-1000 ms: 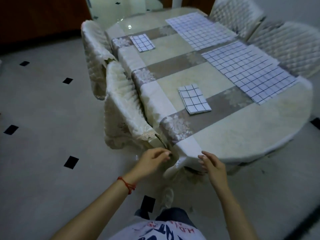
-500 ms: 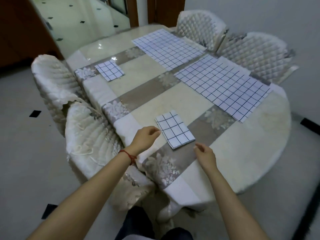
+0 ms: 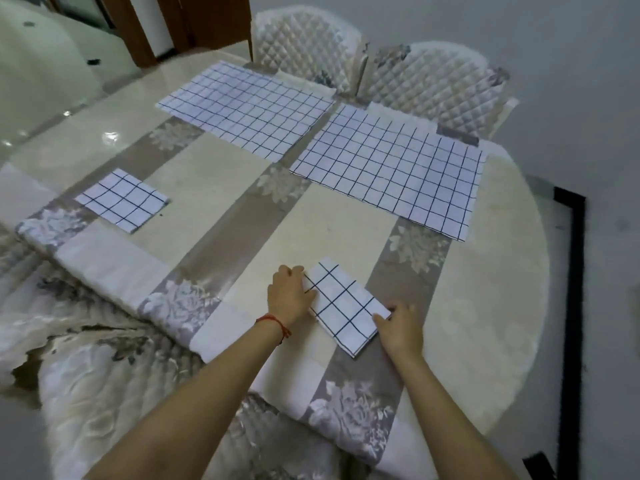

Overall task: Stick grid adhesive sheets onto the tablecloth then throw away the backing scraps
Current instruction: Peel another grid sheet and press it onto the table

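A small folded grid sheet (image 3: 344,306) lies on the cream and taupe tablecloth (image 3: 221,188) near the table's front edge. My left hand (image 3: 290,294) rests on the sheet's left edge, fingers curled against it. My right hand (image 3: 400,325) touches its right corner with the fingertips. Whether either hand pinches the sheet I cannot tell. A second small folded grid sheet (image 3: 122,200) lies at the left. Two large grid sheets lie spread flat on the cloth, one at the back middle (image 3: 247,107) and one at the right (image 3: 391,168).
Two quilted white chairs (image 3: 304,39) (image 3: 436,84) stand behind the table. A lace-covered chair (image 3: 104,375) is close on my left, against the table's side. The bare round table edge (image 3: 502,306) shows at the right, with grey floor beyond.
My hands rose from the tablecloth's hanging corner below the table edge and came onto the near folded grid sheet. The view moved closer over the table.
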Action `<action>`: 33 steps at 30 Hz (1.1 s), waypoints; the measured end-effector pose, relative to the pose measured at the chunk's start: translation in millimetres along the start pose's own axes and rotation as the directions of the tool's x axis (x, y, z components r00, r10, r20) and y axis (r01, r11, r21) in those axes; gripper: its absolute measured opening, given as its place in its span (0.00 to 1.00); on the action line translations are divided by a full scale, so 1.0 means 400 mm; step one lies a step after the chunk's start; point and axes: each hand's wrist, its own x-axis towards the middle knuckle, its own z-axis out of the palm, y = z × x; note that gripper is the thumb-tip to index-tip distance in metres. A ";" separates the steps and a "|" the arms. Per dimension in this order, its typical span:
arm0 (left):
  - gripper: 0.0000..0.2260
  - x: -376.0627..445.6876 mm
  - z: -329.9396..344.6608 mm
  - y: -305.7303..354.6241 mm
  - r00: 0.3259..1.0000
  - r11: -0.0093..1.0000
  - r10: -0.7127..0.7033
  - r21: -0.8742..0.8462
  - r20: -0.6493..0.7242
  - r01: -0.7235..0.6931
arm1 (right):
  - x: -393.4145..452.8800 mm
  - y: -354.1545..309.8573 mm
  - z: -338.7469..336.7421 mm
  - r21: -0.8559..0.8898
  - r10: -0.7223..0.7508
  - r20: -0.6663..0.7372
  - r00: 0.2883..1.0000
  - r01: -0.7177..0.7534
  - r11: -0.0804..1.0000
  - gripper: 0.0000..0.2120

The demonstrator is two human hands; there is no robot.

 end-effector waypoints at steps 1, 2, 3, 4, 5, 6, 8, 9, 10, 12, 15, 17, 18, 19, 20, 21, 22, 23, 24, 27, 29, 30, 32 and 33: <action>0.21 0.002 0.006 0.005 1.000 1.000 0.002 -0.010 0.011 -0.002 | 0.001 0.000 0.004 0.023 0.021 -0.006 1.000 -0.021 1.000 0.19; 0.20 0.004 0.012 0.010 1.000 1.000 -0.007 -0.014 0.019 0.007 | 0.000 -0.002 0.004 0.046 0.040 -0.011 0.999 -0.039 0.998 0.18; 0.19 0.003 0.015 0.013 0.999 1.000 -0.026 -0.014 0.025 0.026 | -0.001 -0.003 0.005 0.071 0.053 -0.018 0.998 -0.052 0.996 0.17; 0.19 0.006 0.019 0.013 0.999 0.999 -0.043 -0.029 0.027 0.044 | -0.004 -0.005 0.004 0.092 0.060 -0.028 0.998 -0.057 0.994 0.15; 0.19 0.006 0.019 0.013 0.998 0.996 -0.058 -0.064 0.037 0.060 | -0.005 -0.005 0.006 0.109 0.060 -0.043 0.997 -0.055 0.993 0.13; 0.18 0.008 0.019 0.011 0.997 0.991 -0.063 -0.115 0.047 0.068 | -0.010 -0.004 0.007 0.121 0.057 -0.057 0.997 -0.050 0.991 0.10; 0.16 0.009 0.009 0.007 0.996 0.970 -0.066 -0.230 0.062 0.078 | -0.022 -0.002 0.012 0.140 0.062 -0.079 0.995 -0.050 0.989 0.06; 0.15 0.009 0.002 0.005 0.996 0.956 -0.065 -0.281 0.059 0.079 | -0.030 -0.001 0.014 0.155 0.068 -0.086 0.994 -0.054 0.986 0.06; 0.14 0.009 -0.004 0.002 0.997 0.943 -0.057 -0.326 0.047 0.069 | -0.039 -0.002 0.014 0.173 0.073 -0.092 0.993 -0.056 0.983 0.06; 0.10 -0.003 -0.020 0.003 0.998 0.901 -0.054 -0.428 0.037 0.064 | -0.057 -0.003 0.013 0.207 0.082 -0.095 0.992 -0.061 0.977 0.09; 0.05 -0.032 -0.052 0.011 0.995 0.786 -0.077 -0.611 0.059 0.097 | -0.089 -0.008 0.008 0.284 0.080 -0.113 0.990 -0.045 0.958 0.10; 0.08 -0.059 -0.082 0.027 0.995 0.716 -0.078 -0.691 0.062 0.099 | -0.115 -0.018 -0.005 0.328 0.074 -0.128 0.989 -0.028 0.944 0.12; 0.08 -0.075 -0.099 0.038 0.996 0.680 -0.074 -0.728 0.056 0.091 | -0.129 -0.028 -0.015 0.359 0.057 -0.125 0.991 -0.008 0.933 0.13; 0.08 -0.091 -0.115 0.050 0.997 0.647 -0.069 -0.758 0.047 0.080 | -0.141 -0.038 -0.025 0.396 0.024 -0.123 0.992 0.027 0.918 0.14; 0.07 -0.107 -0.131 0.063 0.997 0.614 -0.063 -0.787 0.034 0.066 | -0.155 -0.050 -0.036 0.431 -0.005 -0.120 0.993 0.057 0.900 0.16; 0.06 -0.121 -0.146 0.076 0.998 0.583 -0.052 -0.811 0.023 0.049 | -0.167 -0.060 -0.045 0.459 -0.026 -0.138 0.990 0.087 0.884 0.18; 0.05 -0.135 -0.161 0.088 0.999 0.550 -0.036 -0.834 0.016 0.034 | -0.180 -0.069 -0.055 0.480 -0.019 -0.157 0.987 0.094 0.872 0.21; 0.04 -0.147 -0.174 0.097 1.000 0.518 -0.023 -0.855 0.009 0.020 | -0.187 -0.071 -0.059 0.512 0.008 -0.169 0.985 0.081 0.855 0.23; 0.03 -0.160 -0.188 0.107 1.000 0.480 -0.014 -0.877 0.003 0.009 | -0.195 -0.073 -0.066 0.573 0.072 -0.122 0.990 0.011 0.819 0.26; 0.05 -0.199 -0.220 0.131 1.000 0.341 -0.002 -0.940 -0.014 -0.013 | -0.218 -0.078 -0.077 0.837 0.160 0.315 0.935 -0.354 0.417 0.27; 0.05 -0.226 -0.229 0.140 0.999 0.299 0.012 -0.953 -0.033 -0.035 | -0.235 -0.084 -0.096 0.875 0.021 0.465 0.885 -0.464 0.139 0.17; 0.05 -0.238 -0.230 0.141 0.999 0.300 0.013 -0.953 -0.044 -0.046 | -0.244 -0.089 -0.108 0.894 -0.017 0.440 0.898 -0.436 0.098 0.13; 0.05 -0.257 -0.226 0.133 0.998 0.314 -0.012 -0.948 -0.060 -0.053 | -0.254 -0.096 -0.133 0.943 -0.007 0.309 0.951 -0.305 0.132 0.09; 0.05 -0.261 -0.223 0.123 0.997 0.328 -0.041 -0.943 -0.067 -0.050 | -0.258 -0.099 -0.150 0.952 0.012 0.228 0.974 -0.225 0.207 0.06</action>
